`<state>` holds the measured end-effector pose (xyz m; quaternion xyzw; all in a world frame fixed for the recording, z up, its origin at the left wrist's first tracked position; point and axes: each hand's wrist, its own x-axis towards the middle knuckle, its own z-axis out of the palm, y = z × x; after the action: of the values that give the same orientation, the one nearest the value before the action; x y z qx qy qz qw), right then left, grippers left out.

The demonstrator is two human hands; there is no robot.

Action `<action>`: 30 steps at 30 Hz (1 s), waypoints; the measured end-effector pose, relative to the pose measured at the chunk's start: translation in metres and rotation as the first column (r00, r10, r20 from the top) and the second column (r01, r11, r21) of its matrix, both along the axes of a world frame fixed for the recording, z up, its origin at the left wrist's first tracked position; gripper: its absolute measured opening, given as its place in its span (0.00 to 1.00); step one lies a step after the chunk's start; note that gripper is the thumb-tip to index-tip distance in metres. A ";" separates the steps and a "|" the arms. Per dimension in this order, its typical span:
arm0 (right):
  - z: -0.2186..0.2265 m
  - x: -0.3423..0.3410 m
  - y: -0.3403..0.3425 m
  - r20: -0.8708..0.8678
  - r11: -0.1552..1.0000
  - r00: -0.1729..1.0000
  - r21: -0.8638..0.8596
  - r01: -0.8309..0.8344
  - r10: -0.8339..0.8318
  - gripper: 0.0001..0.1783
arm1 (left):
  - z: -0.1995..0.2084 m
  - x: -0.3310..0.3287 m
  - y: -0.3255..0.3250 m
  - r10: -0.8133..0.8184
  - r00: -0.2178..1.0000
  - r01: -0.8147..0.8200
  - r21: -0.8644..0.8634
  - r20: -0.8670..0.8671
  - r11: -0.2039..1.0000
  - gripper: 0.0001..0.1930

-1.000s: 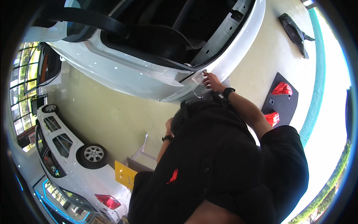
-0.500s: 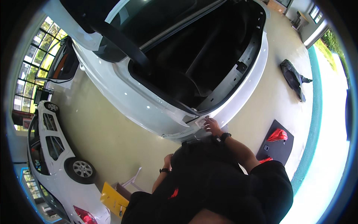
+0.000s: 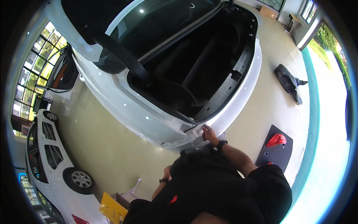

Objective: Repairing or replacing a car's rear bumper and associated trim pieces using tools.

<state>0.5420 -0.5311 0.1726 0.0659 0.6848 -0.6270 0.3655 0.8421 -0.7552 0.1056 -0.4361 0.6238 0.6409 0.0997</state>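
A white car [image 3: 145, 127] stands with its trunk lid up and its dark trunk [image 3: 194, 71] exposed. My right hand [image 3: 209, 134], with a dark watch on the wrist, is at the car's rear corner, against a pale recess below the trunk seal. Its fingers are bent together at a small dark spot; what they hold, if anything, is too small to name. My left hand [image 3: 167, 173] hangs low beside my black shirt, away from the car. The shirt covers its fingers.
A red bag [image 3: 276, 140] lies on a dark mat [image 3: 274, 155] at the right. Farther off, a crumpled black piece [image 3: 288, 82] is on the floor. Another white car [image 3: 56, 160] stands at the left, near a yellow panel [image 3: 112, 209]. An opened car door [image 3: 59, 71] projects at the far left.
The fingers of my right hand have drawn closer together at the car's corner. The view has shifted slightly, so the car sits lower. My left hand stays by my side.
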 end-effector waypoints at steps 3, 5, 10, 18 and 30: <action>0.000 -0.005 0.003 0.008 0.999 1.000 0.042 -0.022 0.021 0.20 | 0.033 -0.018 0.002 -0.072 0.995 0.074 -0.026 0.067 0.997 0.12; -0.001 -0.009 0.012 0.097 0.998 0.994 -0.024 0.061 -0.059 0.20 | 0.049 -0.028 0.006 -0.324 0.945 0.326 -0.240 0.051 0.914 0.12; 0.007 -0.013 -0.005 0.106 0.983 0.992 -0.164 0.086 -0.069 0.21 | -0.018 -0.016 -0.007 0.037 0.980 -0.043 0.024 0.195 0.999 0.12; -0.001 -0.009 -0.001 0.028 0.982 0.989 -0.117 0.148 -0.145 0.22 | -0.007 0.003 -0.011 -0.334 0.941 0.336 -0.315 0.063 0.888 0.15; -0.003 -0.006 -0.004 0.131 0.915 0.935 -0.201 0.350 -0.329 0.21 | -0.048 0.018 -0.017 -0.446 0.888 0.450 -0.408 0.111 0.794 0.15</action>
<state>0.5360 -0.5346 0.1700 0.1726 0.5709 -0.7492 0.2882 0.8605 -0.7723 0.0572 -0.2901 0.8324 0.4461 0.1544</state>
